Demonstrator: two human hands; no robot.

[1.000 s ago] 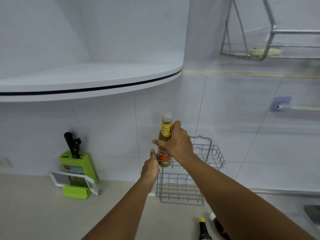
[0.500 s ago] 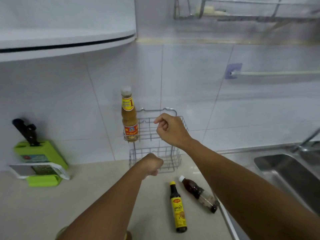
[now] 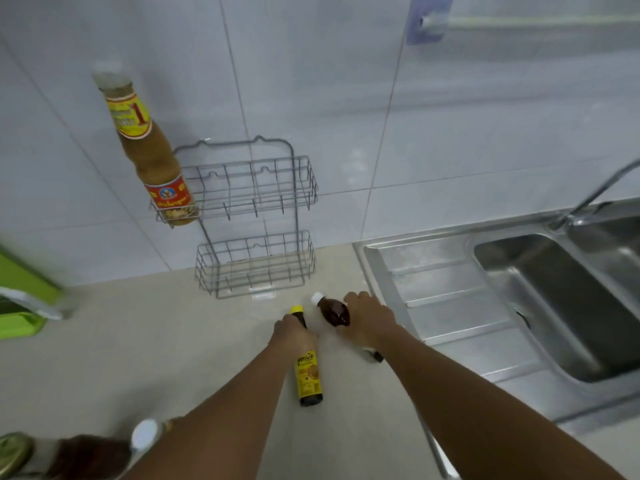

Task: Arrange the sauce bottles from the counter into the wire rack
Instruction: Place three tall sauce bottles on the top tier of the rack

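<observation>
A two-tier wire rack (image 3: 257,206) leans against the tiled wall. A tall brown sauce bottle (image 3: 149,157) with a yellow and red label stands upright in the left end of its upper tier. On the counter below lie two bottles: a dark one with a yellow cap and yellow label (image 3: 307,372), and a brown one with a white cap (image 3: 330,310). My left hand (image 3: 293,332) is closed around the neck of the yellow-capped bottle. My right hand (image 3: 369,320) grips the body of the white-capped bottle. Both bottles still lie on the counter.
A steel sink (image 3: 540,299) with drainboard and tap (image 3: 599,188) lies to the right. A green knife block and slicer (image 3: 20,303) stand at the left edge. More bottles and a jar lid (image 3: 14,452) sit at the bottom left near my left arm.
The tall brown bottle was released into the upper tier. Both hands then dropped from the rack to the counter and closed on the two lying bottles. The view tilted down.
</observation>
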